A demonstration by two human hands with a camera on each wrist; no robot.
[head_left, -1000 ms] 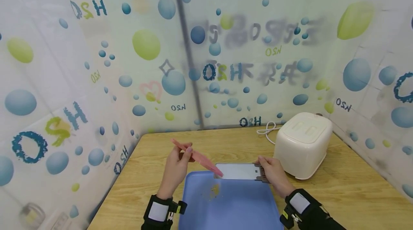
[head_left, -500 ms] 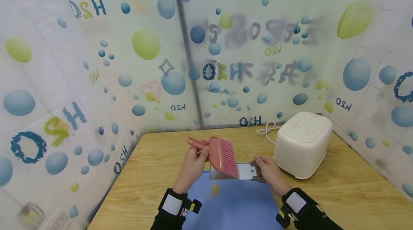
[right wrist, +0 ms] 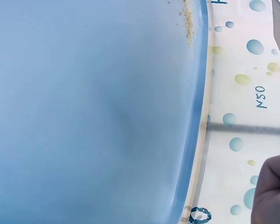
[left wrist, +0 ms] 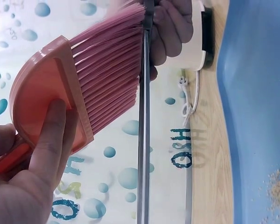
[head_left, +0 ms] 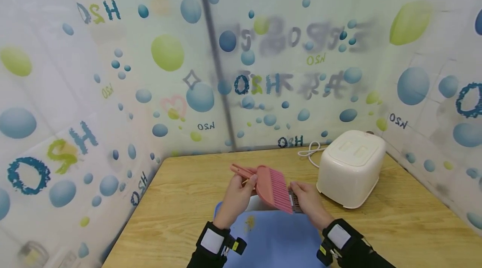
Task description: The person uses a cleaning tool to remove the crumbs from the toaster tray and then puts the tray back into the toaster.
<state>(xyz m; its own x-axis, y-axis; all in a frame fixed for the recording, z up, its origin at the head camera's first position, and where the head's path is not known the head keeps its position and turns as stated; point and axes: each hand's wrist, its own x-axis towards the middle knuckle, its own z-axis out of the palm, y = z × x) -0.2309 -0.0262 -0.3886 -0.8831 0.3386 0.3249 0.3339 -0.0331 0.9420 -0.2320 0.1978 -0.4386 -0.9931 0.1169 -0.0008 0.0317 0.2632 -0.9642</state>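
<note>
My left hand (head_left: pixel 237 197) grips the handle of a small pink brush (head_left: pixel 270 188), its fingers along the orange-pink head (left wrist: pixel 42 98). The bristles (left wrist: pixel 109 70) lie against a thin metal crumb tray (head_left: pixel 257 204), seen edge-on in the left wrist view. At the right end, my right hand (head_left: pixel 310 203) pinches the tray's brownish-grey grip (head_left: pixel 295 202); only part of that hand shows in the right wrist view. The brush hides much of the tray. Below both hands lies a blue tray (head_left: pixel 278 238) with a small pile of crumbs (head_left: pixel 250 222) on it.
A white toaster (head_left: pixel 352 169) stands on the wooden table (head_left: pixel 180 209), close beyond my right hand. Its white cord (head_left: pixel 310 151) lies coiled behind it. A patterned curtain (head_left: pixel 173 92) encloses the table at the back and sides.
My left hand has moved right, turning the brush from edge-on to show its face, and the bristles have travelled along the crumb tray towards my right hand. The right hand keeps its grip.
</note>
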